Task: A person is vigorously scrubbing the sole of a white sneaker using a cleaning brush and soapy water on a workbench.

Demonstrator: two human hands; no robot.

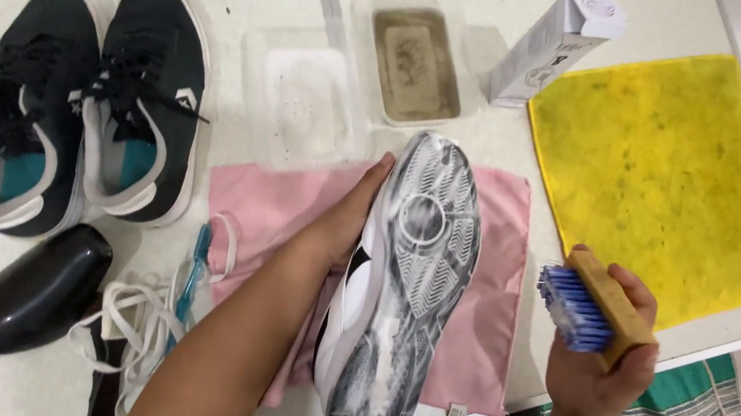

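One sneaker (401, 295), sole up, lies on a pink cloth (479, 339) mid-desk, gripped by the left hand (352, 210); the right hand (603, 356) clasps one blue-bristled brush (591, 308). Two black sneakers (85, 102) sit far left, two plastic trays (359, 74) beyond.

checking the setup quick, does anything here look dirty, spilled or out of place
The yellow cloth is blotched with dark stains, and the water in one clear tub is murky brown. White laces lie loose in a tangle. Nothing looks spilled.
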